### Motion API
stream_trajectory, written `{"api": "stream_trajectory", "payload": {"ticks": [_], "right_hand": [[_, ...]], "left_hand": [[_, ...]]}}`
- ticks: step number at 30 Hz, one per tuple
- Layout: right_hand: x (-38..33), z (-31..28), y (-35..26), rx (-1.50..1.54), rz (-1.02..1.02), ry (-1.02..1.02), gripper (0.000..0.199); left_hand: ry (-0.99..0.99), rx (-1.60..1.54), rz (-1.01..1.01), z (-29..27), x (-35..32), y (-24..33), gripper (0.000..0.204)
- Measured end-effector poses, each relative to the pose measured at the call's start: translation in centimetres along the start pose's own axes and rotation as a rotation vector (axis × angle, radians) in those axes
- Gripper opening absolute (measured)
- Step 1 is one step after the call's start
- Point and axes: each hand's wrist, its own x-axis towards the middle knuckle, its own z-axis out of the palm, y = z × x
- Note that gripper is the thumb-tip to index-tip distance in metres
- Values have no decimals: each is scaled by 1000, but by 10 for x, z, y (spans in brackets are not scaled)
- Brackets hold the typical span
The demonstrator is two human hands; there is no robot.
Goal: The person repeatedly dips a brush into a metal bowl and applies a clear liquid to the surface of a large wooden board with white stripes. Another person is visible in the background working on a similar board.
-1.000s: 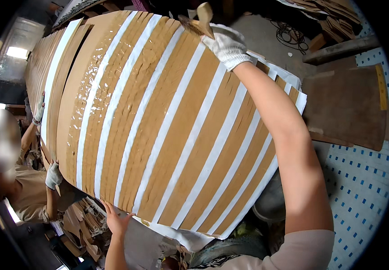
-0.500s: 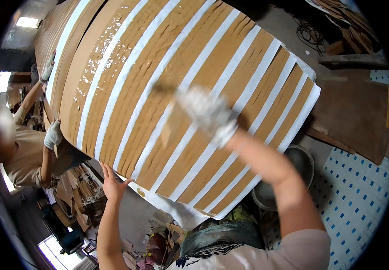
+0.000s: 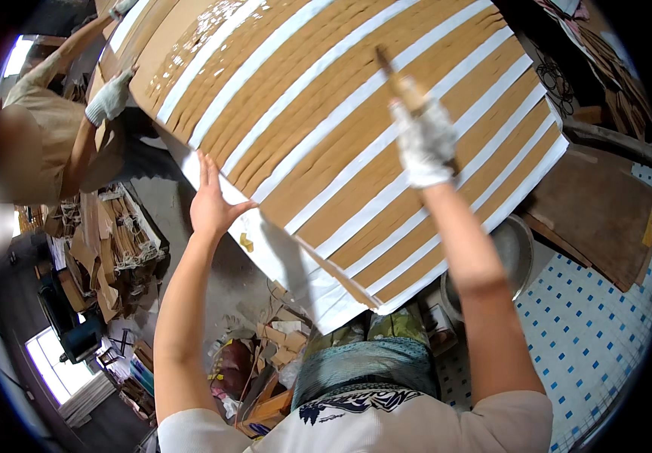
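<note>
A large panel of brown strips (image 3: 318, 172) with white stripes between them spreads before me, wet and shiny toward the far left. My right hand (image 3: 425, 143), in a white work glove, is closed round the wooden handle of a brush (image 3: 407, 90). The brush's dark tip points up and left over the panel's middle; whether it touches is blurred. My bare left hand (image 3: 216, 208) rests at the panel's near left edge, fingers stretched out and thumb apart. White sheeting (image 3: 284, 260) sticks out below that edge.
At the far left another person's gloved hand (image 3: 111, 98) touches the panel's edge. A round metal basin (image 3: 521, 253) stands below the right edge. Brown boards (image 3: 590, 211) lie at right, beside blue-dotted flooring (image 3: 582, 340). Scraps (image 3: 277, 340) litter the floor near my legs.
My right hand and the brush have swung up and to the right. The view has shifted, and my left hand now appears higher, still on the panel's edge.
</note>
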Motion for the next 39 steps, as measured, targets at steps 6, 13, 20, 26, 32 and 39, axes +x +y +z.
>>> {"api": "stream_trajectory", "payload": {"ticks": [6,13,20,26,32,39], "right_hand": [[-164,57,-92,-122,-558,-126,38],[-61,34,-112,52,-331,57,38],[-181,78,-139,-307,-470,-91,46],[-123,47,-67,33,-413,-60,31],[-158,35,-50,-241,-307,-55,35],[-168,18,-12,512,-84,-233,30]], "left_hand": [[-132,-6,79,-15,3,-26,114],[-136,-21,127,-12,10,-56,92],[-155,17,115,-12,13,-50,84],[-157,106,69,-13,12,-33,86],[-56,154,103,-9,9,-10,134],[-36,208,20,-5,4,5,130]]}}
